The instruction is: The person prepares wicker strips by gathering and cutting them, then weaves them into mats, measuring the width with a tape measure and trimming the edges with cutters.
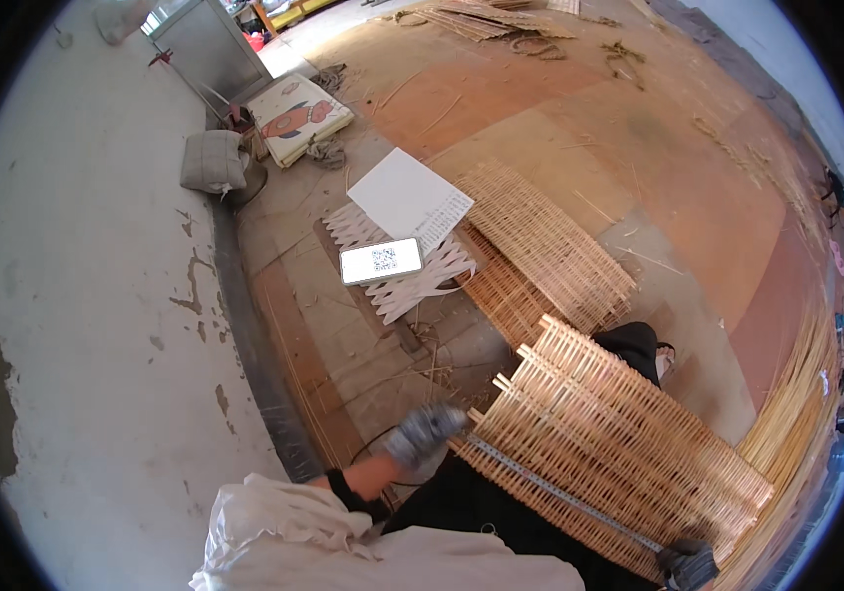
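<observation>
A woven wicker panel (619,438) lies tilted across my lap, its stick ends jutting out at the upper left. Along its near edge runs a metal tape measure (560,491). My left hand (425,433), in a grey glove, is beside the panel's left corner near one end of the tape; motion blur hides how its fingers are set. At the tape's other end, my right hand (688,564) in a dark glove is closed at the panel's lower right corner. Most of its fingers cannot be made out.
Two more wicker panels (545,241) lie overlapping on the floor ahead. Left of them, a phone (382,261) and a white sheet (407,192) rest on a strap-woven stool (407,298). A wall (117,295) stands at left; long canes (786,414) lie at right.
</observation>
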Tool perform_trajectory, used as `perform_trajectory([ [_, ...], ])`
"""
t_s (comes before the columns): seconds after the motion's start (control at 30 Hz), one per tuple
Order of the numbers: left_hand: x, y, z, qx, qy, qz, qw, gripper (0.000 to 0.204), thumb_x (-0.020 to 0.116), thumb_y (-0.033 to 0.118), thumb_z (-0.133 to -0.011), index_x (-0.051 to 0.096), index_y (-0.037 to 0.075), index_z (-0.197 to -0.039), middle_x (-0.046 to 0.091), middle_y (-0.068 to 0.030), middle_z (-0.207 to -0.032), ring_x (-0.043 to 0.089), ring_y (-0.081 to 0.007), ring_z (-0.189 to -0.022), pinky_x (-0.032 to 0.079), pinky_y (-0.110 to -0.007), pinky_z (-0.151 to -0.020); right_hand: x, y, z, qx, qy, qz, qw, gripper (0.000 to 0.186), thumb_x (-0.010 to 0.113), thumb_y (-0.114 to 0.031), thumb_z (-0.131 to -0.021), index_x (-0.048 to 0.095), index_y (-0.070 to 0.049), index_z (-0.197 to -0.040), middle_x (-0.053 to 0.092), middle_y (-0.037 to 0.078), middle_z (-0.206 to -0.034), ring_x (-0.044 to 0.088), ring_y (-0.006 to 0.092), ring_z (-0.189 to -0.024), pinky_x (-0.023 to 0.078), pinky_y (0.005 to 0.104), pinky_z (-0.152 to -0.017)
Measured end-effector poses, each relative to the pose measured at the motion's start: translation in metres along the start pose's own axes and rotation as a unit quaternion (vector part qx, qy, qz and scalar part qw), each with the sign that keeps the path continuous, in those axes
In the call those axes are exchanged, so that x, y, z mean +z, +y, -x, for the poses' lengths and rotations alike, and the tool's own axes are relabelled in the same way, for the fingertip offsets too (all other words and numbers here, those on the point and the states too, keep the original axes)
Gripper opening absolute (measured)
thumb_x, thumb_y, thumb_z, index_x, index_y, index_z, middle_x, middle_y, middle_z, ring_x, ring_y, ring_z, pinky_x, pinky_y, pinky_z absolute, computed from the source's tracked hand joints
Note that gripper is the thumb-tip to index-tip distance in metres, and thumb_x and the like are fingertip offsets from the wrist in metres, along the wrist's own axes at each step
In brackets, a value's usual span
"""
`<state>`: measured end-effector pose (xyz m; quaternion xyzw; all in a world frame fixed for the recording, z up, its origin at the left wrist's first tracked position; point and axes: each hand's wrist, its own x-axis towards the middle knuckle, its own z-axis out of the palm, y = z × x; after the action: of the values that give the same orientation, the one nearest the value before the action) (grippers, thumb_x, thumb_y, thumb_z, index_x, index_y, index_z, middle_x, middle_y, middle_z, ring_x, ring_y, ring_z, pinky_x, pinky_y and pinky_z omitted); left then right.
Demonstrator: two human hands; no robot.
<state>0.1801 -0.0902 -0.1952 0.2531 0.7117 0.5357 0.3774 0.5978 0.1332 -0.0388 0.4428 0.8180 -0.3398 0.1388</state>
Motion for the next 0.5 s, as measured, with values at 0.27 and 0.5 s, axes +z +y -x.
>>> perform_trajectory([
  [0.27,-0.108,-0.001,-0.189,0.122,0.261,-0.431,0.855,0.028,0.058,0.01,-0.07,0.055,0.009,-0.098,0.057,-0.0078,-0.093,0.053,-0.0209,-0.081,0.043,-0.031,-0.073,0.006,0.025,0.003,-0.03,0.052,-0.125,0.99,0.007,0.052,-0.018,-0.066,0.056,-0.013,-0.062,0.054,0.007,-0.07,0.05,0.0258,-0.072,0.036,0.0407,-0.07],
  [0.5,-0.094,0.059,-0.345,0.302,0.077,-0.728,0.611,0.031,0.04,0.015,-0.076,0.052,0.015,-0.105,0.05,-0.0048,-0.111,0.043,-0.022,-0.107,0.037,-0.04,-0.081,0.004,0.003,-0.005,-0.025,0.064,-0.096,0.993,0.01,0.053,-0.018,-0.068,0.055,-0.01,-0.061,0.053,0.006,-0.063,0.049,0.0232,-0.066,0.037,0.0362,-0.069],
])
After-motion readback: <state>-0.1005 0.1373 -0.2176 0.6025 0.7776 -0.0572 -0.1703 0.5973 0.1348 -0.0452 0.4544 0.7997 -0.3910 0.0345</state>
